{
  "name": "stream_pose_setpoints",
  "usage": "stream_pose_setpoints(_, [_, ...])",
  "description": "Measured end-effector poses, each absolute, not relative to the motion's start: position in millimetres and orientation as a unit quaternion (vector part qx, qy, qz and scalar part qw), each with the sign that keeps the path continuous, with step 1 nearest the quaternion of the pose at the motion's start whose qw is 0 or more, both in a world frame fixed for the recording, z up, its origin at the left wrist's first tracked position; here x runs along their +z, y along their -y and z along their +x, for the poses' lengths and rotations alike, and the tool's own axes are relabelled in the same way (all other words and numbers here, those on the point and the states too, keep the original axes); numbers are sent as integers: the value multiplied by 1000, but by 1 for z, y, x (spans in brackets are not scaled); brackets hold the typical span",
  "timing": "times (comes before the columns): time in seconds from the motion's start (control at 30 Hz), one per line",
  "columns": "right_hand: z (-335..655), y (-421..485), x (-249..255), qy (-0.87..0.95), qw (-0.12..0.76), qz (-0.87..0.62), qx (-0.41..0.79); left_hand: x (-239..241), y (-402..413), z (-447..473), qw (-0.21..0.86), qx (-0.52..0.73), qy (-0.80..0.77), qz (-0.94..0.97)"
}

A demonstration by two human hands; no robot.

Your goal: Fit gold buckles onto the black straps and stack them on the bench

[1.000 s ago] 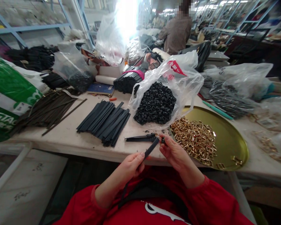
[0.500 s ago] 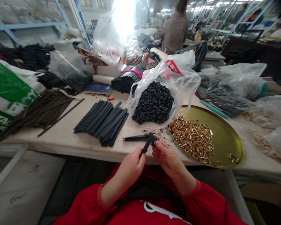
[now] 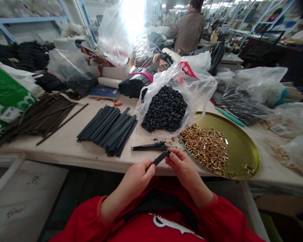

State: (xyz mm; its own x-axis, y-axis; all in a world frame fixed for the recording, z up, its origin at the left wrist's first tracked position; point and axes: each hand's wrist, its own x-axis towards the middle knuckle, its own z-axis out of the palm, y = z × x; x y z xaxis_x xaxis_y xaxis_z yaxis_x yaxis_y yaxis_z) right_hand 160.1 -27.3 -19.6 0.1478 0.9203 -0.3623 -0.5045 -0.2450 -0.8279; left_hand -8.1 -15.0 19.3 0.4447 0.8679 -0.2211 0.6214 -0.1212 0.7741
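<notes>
My left hand (image 3: 137, 178) is closed round a narrow black strap (image 3: 158, 159) that rises from my lap toward the table edge. My right hand (image 3: 180, 166) pinches the strap's upper tip, with a small black loop at its fingertips. Just beyond my hands a finished black strap piece (image 3: 150, 147) lies on the table. A clear plastic bag of black loops (image 3: 165, 109) stands open behind it. To the right sits a round gold tray (image 3: 244, 148) with a heap of gold buckles (image 3: 207, 149). A stack of flat black straps (image 3: 108, 127) lies to the left.
Thin dark brown strips (image 3: 45, 116) fan out at the left beside a green and white sack (image 3: 5, 97). More plastic bags (image 3: 249, 90) and bundles crowd the back and right. A person in a brown top (image 3: 188, 30) stands further back, facing away.
My hands have drawn a little closer together and lower at the table edge, with the strap tip now lying flatter between them. The view has shifted slightly downward.
</notes>
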Motion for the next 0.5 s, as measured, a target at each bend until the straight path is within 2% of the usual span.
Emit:
stream_pose_setpoints(0.1, [165,30,-22,255,542,-503,623,18,15,-10,463,134,-494,724])
stream_pose_setpoints(0.27, [168,35,-22,334,497,-522,608,15,16,-9,583,62,-472,658])
stream_pose_setpoints(0.5, [169,38,-16,352,450,-506,646,24,14,-7,496,106,-439,741])
